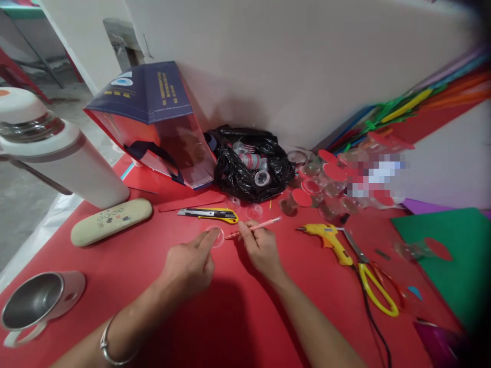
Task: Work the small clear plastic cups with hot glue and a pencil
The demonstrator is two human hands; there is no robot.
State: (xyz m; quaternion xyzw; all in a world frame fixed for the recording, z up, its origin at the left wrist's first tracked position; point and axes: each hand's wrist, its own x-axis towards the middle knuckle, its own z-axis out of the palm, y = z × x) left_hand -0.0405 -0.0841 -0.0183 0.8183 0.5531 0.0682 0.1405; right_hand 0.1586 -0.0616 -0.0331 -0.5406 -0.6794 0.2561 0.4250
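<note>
On the red tabletop, my left hand [190, 261] presses its fingertips onto a small clear round plastic piece [220, 238], its other fingers curled in. A pink pencil [270, 223] is pinched between the thumb and fingers of my right hand [261, 249]. The pencil's tip points left, at the rim of the clear piece; whether it touches I cannot tell. Just beyond both hands lies a yellow utility knife [209, 214], its blade end to the left. Small clear plastic pieces [254, 210] sit behind the knife, near my right hand.
A black plastic bag [245, 189] holds clear plastic cups. Right of it cluster several clear cups with red discs [302, 197]. A yellow glue gun [326, 236] and scissors [378, 294] lie rightward. Leftward are a pencil case [111, 222], flask [84, 163], steel mug [72, 291] and paper bag [153, 102].
</note>
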